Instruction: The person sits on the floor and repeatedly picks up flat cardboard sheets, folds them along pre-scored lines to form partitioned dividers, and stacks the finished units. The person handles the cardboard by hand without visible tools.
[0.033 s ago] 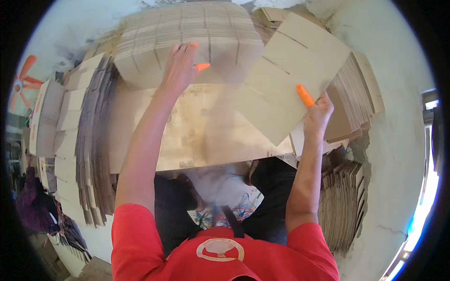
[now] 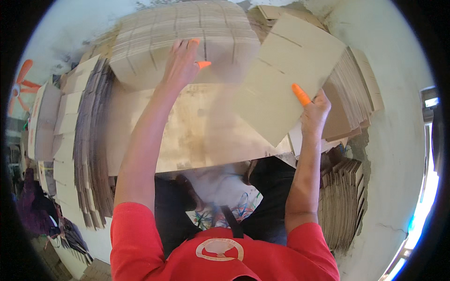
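Note:
My right hand (image 2: 315,111) grips a flat brown cardboard sheet (image 2: 295,58) by its lower right edge. An orange cover on the thumb presses the sheet's face, while the other fingers are hidden behind it. The sheet is tilted and bears a few short dark slots. My left hand (image 2: 181,66) is at the front of a tall cardboard stack (image 2: 187,21), with orange covers on thumb and index finger. Its thumb and index finger are apart, and nothing shows between them. Whether the fingertips touch the stack, I cannot tell.
A wooden board (image 2: 187,140) lies before me, over my knees. Slotted cardboard pieces (image 2: 65,136) are piled at the left. More cardboard leans at the right (image 2: 349,98), with another bundle (image 2: 342,201) lower down. An orange fan (image 2: 21,86) stands far left, and a wall (image 2: 398,140) closes the right side.
The view has shifted very slightly, and the sheet sits a touch further left in it. Both hands otherwise keep their places and grips.

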Available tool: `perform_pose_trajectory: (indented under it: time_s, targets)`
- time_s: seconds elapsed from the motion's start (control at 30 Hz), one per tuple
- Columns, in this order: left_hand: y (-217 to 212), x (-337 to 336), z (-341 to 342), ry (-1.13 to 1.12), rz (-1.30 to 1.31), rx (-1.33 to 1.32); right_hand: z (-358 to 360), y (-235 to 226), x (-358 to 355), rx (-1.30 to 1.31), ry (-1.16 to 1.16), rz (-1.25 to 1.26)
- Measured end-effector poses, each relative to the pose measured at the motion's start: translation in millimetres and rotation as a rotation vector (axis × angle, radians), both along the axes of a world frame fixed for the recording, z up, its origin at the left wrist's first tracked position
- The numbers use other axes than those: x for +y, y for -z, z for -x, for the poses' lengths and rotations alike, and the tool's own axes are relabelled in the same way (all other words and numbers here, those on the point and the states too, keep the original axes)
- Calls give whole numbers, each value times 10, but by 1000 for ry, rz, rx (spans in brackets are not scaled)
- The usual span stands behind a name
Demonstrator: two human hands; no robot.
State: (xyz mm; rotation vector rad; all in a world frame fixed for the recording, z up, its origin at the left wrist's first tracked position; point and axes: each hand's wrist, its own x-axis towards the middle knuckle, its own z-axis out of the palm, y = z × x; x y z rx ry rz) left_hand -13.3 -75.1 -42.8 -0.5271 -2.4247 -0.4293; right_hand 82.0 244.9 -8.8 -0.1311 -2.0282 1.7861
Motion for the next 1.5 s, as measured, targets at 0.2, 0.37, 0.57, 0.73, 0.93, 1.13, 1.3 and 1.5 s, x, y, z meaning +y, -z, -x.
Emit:
perform_pose_trajectory:
  time_s: [0.2,0.37,0.57,0.73,0.93,1.13,1.3,1.5]
  targets:
    - [176,329,635,-91,123,-69,1,-101,-54,-25,-29,-2]
    - [-80,315,659,-16,77,-294,-46,-280,-61,-11,47,-65]
    - [25,176,510,135,57,48,-118,-422,-141,171,69,-123]
    - [-216,455,-17,224,297,-366,-231,-592,-150,131,77,-306]
    - [-214,753,-538,398,381,-171,-284,-566,-180,84,9,-404]
    - [-352,1030,-940,467,278,-139,-231,-470,-240,22,100,-651]
    - [-324,1028,-981,353,174,-149,-237,-484,-200,138,-31,-507]
    - [-261,987,-929,335,196,-154,-438,-403,-262,99,-55,-727]
